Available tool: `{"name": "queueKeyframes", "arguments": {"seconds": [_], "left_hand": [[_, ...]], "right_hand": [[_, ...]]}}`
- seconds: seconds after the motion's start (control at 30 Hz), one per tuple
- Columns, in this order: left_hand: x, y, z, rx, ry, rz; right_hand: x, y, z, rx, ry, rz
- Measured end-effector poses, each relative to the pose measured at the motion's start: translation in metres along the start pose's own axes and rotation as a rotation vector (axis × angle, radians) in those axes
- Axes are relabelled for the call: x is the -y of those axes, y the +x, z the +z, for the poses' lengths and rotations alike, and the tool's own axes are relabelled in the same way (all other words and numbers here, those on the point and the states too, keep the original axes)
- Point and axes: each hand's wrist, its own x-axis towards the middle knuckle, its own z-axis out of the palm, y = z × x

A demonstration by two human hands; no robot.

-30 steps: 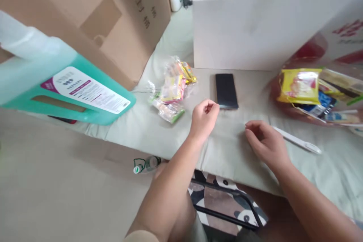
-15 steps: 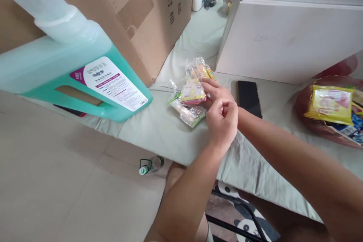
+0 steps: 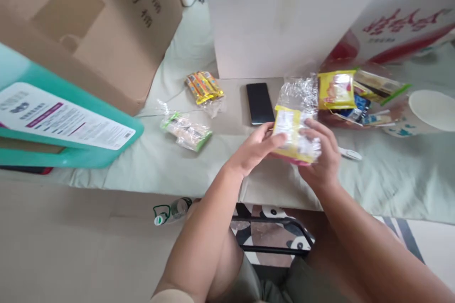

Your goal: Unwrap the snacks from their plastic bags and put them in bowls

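Between my two hands is a yellow-and-white snack packet (image 3: 289, 128) with a pink edge underneath and a crinkled clear wrapper at its top. My left hand (image 3: 250, 149) grips its left side, thumb on top. Fingers of my right hand (image 3: 323, 156) close around its right side, slightly blurred. Just behind my left hand lies a black phone (image 3: 259, 103). Farther left on the cloth are a bundle of yellow-orange snack sticks (image 3: 204, 87) and a clear packet with green ends (image 3: 186, 131).
A reddish bowl (image 3: 329, 120) of assorted snack packets stands right, beside a white paper cup (image 3: 408, 118). A white-handled item (image 3: 350, 153) lies near my right hand. Large boxes (image 3: 249, 28) line the back. A green liquid jug (image 3: 81, 123) stands left; a plastic bottle (image 3: 177, 208) is below.
The yellow-and-white packet has been lifted off the pile and carried right, now in both hands. My left hand has opened from a fist onto it. The view has turned right.
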Motion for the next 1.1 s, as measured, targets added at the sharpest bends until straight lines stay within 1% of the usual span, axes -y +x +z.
{"name": "queueKeyframes", "arguments": {"seconds": [0.03,0.07,0.1,0.13,0.17,0.23,0.3,0.37,0.43,0.5,0.53,0.6,0.67,0.77,0.83,0.9,0.97,1.03,1.1], "left_hand": [[0.005,0.004,0.004,0.047,0.019,-0.019],[0.009,0.007,0.008,0.054,0.042,-0.009],[0.013,0.011,0.01,0.032,0.069,0.022],[0.016,0.015,0.011,-0.002,0.102,0.063],[0.017,0.019,0.01,-0.029,0.142,0.1],[0.019,0.025,0.005,-0.048,0.236,0.141],[0.018,0.028,-0.001,-0.023,0.342,0.135],[0.018,0.029,-0.005,0.03,0.46,0.108],[0.021,0.029,-0.004,0.08,0.572,0.063],[0.025,0.029,0.001,0.092,0.642,0.006],[0.027,0.03,0.004,0.078,0.656,-0.015],[0.032,0.031,0.009,0.037,0.652,-0.029],[0.036,0.032,0.012,0.013,0.624,-0.015],[0.039,0.032,0.011,0.003,0.606,0.063],[0.038,0.031,0.009,0.002,0.643,0.142],[0.035,0.029,0.005,0.007,0.708,0.228],[0.031,0.028,0.0,0.019,0.777,0.31],[0.028,0.027,-0.006,0.013,0.822,0.366],[0.025,0.026,-0.013,-0.046,0.84,0.388]], "right_hand": [[0.001,-0.005,-0.002,-0.034,-0.004,-0.029],[0.001,-0.008,-0.003,-0.056,0.001,-0.054],[0.0,-0.008,-0.004,-0.069,0.018,-0.064],[-0.002,-0.008,-0.005,-0.075,0.053,-0.041],[-0.006,-0.006,-0.006,-0.085,0.112,0.011],[-0.017,-0.004,-0.007,-0.123,0.295,0.183],[-0.029,-0.002,-0.007,-0.144,0.517,0.381],[-0.038,0.001,-0.006,-0.137,0.687,0.532],[-0.041,0.007,-0.005,-0.109,0.765,0.624],[-0.039,0.013,-0.009,-0.102,0.742,0.663],[-0.036,0.016,-0.012,-0.1,0.701,0.669],[-0.03,0.019,-0.019,-0.079,0.591,0.654],[-0.025,0.018,-0.026,-0.031,0.493,0.571],[-0.019,0.013,-0.028,0.054,0.378,0.339],[-0.017,0.009,-0.022,0.125,0.318,0.195],[-0.014,0.006,-0.015,0.182,0.268,0.096],[-0.01,0.005,-0.01,0.208,0.251,0.034],[-0.006,0.006,-0.009,0.209,0.279,0.001],[-0.002,0.008,-0.012,0.184,0.315,0.013]]}}
